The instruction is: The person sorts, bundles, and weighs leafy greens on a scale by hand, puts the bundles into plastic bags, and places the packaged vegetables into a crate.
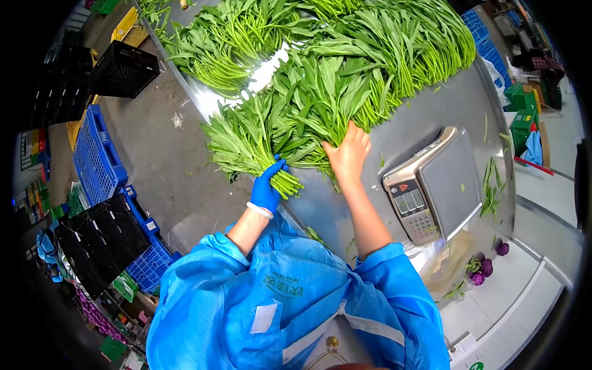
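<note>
My left hand (pixel 266 190), in a blue glove, is closed around the stems of a bunch of long-leaved greens (pixel 242 137) that look like water spinach. The leaves point up and left, and the cut stem ends stick out to the right of my fist. My bare right hand (pixel 349 154) grips more stems at the near edge of a large pile of the same greens (pixel 327 86). Its thumb lies on the left side, with the fingertips partly hidden by leaves. Right of that hand sits a digital scale (pixel 450 185) with a few leaf scraps on its plate.
More greens (pixel 237 37) lie across the metal table (pixel 425 117). Loose leaves (pixel 491 188) are scattered right of the scale. Purple vegetables (pixel 481 270) and clear plastic (pixel 450 265) are at the lower right. Blue pallets (pixel 98 154) and black crates (pixel 123 69) stand on the left.
</note>
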The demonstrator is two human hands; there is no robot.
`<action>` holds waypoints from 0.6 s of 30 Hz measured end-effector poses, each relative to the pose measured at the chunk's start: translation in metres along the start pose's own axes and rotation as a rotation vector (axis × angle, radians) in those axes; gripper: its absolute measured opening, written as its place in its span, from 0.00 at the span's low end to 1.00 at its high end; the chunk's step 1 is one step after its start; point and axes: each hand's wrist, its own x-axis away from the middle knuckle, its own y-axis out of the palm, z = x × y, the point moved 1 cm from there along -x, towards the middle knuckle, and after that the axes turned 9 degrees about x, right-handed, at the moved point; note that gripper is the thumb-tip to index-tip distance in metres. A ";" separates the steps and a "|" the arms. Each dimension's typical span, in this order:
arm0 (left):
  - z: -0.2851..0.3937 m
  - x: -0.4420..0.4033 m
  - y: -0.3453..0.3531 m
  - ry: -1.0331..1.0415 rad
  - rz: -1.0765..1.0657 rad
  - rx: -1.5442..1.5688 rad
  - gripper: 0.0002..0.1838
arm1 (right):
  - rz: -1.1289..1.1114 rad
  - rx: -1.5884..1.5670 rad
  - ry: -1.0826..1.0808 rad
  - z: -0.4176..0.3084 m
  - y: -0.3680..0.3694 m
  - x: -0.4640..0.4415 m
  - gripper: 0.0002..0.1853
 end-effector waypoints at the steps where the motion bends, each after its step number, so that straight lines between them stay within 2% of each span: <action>1: 0.001 0.001 0.000 -0.010 -0.024 0.012 0.20 | -0.047 -0.035 -0.005 0.012 0.006 -0.006 0.36; 2: 0.004 0.002 0.001 0.000 -0.035 0.011 0.21 | -0.094 -0.070 -0.012 0.021 0.010 -0.012 0.32; 3: 0.006 0.007 0.006 0.010 -0.043 0.012 0.21 | -0.076 -0.112 -0.046 0.020 -0.006 -0.019 0.22; 7: 0.018 0.027 0.033 0.027 -0.070 0.031 0.23 | -0.033 -0.164 -0.109 0.026 -0.038 -0.043 0.24; 10: 0.027 0.029 0.047 0.038 -0.108 0.039 0.24 | -0.252 -0.287 0.025 0.042 -0.017 -0.044 0.26; 11: 0.029 0.029 0.053 0.042 -0.113 0.034 0.24 | -0.318 -0.270 0.059 0.045 -0.012 -0.042 0.30; 15: 0.031 0.029 0.063 0.082 -0.110 -0.027 0.25 | -0.294 -0.333 0.108 0.024 -0.018 -0.028 0.40; 16: 0.031 0.028 0.065 0.091 -0.113 -0.050 0.25 | -0.241 -0.340 -0.009 0.021 -0.013 -0.024 0.40; 18: 0.028 0.024 0.062 0.118 -0.101 -0.078 0.25 | -0.273 -0.136 0.044 0.006 -0.012 -0.020 0.39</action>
